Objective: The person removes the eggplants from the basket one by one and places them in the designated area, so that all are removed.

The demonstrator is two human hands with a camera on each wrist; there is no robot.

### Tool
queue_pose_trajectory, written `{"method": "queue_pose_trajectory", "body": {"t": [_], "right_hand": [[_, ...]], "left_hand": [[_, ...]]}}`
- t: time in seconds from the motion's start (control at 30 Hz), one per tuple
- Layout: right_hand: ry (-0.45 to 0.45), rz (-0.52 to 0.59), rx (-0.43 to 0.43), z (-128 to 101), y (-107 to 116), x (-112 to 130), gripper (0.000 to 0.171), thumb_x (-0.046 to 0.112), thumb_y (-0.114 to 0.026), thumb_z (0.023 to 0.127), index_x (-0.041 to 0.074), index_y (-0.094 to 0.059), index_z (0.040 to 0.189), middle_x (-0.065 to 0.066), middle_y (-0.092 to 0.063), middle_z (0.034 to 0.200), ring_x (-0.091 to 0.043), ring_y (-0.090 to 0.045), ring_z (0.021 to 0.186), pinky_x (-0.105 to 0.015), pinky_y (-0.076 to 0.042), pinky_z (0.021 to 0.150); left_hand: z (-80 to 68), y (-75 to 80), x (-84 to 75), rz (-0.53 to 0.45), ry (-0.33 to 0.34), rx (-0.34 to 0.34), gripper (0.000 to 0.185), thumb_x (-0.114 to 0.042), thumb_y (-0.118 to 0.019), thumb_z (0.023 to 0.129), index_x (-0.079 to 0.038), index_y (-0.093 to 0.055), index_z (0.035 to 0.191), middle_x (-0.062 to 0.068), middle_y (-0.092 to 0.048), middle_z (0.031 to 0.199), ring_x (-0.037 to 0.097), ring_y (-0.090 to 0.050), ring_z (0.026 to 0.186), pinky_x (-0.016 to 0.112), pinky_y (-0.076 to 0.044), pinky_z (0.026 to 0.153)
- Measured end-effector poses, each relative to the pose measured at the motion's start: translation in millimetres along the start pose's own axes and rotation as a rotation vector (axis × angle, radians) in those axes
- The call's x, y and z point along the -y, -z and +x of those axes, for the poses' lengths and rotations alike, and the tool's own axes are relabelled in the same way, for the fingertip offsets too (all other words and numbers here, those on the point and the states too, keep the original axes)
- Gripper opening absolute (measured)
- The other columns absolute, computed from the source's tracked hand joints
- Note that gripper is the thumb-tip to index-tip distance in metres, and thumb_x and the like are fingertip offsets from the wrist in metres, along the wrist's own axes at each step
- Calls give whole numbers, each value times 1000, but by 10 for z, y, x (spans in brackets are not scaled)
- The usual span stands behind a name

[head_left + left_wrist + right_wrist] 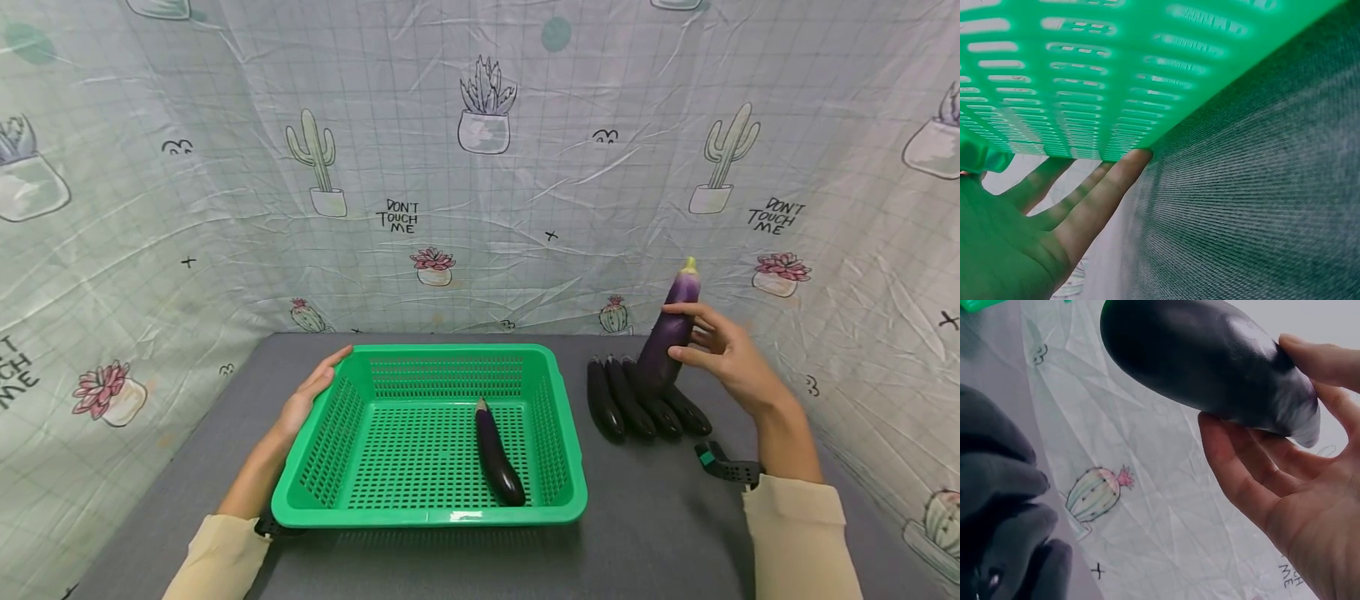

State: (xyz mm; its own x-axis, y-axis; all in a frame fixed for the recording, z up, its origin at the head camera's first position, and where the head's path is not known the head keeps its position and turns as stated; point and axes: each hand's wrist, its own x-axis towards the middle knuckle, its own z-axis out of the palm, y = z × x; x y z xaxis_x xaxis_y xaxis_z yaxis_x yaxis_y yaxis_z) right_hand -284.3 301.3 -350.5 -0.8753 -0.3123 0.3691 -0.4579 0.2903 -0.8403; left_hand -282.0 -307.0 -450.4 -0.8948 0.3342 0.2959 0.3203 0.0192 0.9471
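Observation:
My right hand [723,354] grips a thick purple eggplant [670,329] between thumb and fingers. It is held tilted, its pale yellow-green stem end up and its dark rounded end over the table. In the right wrist view the same eggplant [1210,359] fills the top, with thumb and fingers on opposite sides. Below it several slim dark eggplants [604,400] lie side by side. A green perforated basket [427,518] has one slim eggplant [497,458] inside, toward its right. My left hand [306,400] rests along the basket's left outer side, its fingers [1107,194] extended against the wall.
Beneath everything is a grey cloth-covered table [637,533]. A crinkled sheet [525,192] printed with cacti and potted plants hangs behind and at both sides. Black bands [727,467] circle both wrists.

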Motion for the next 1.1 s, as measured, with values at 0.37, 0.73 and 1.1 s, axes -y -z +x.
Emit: {"method": "queue_pose_trajectory", "body": {"t": [0.37, 0.73, 1.1], "right_hand": [[17, -9, -30, -66, 111, -93, 60, -7, -63, 96, 13, -52, 151, 6, -51, 147, -3, -58, 120, -17, -52, 88], [-135, -231, -81, -116, 252, -150, 67, 12, -69, 100, 23, -40, 159, -14, -37, 158, -25, -48, 129, -17, -48, 85], [-163, -391, -141, -191, 403, -311, 65, 6, -72, 95, 17, -47, 154, -16, -44, 150, -45, -52, 125, -35, -47, 84]], "left_hand": [[13, -15, -8, 22, 10, -11, 57, -25, -19, 116, 6, -10, 164, 4, -25, 164, -9, -44, 135, 12, -40, 104], [8, -9, 1, 22, -1, -6, 57, -24, -19, 116, 6, -10, 163, 2, -25, 163, -9, -44, 135, 12, -40, 105], [13, 17, 25, 19, -31, -4, 55, -22, -19, 116, 6, -12, 163, -4, -31, 160, -8, -43, 135, 11, -39, 105]]}}
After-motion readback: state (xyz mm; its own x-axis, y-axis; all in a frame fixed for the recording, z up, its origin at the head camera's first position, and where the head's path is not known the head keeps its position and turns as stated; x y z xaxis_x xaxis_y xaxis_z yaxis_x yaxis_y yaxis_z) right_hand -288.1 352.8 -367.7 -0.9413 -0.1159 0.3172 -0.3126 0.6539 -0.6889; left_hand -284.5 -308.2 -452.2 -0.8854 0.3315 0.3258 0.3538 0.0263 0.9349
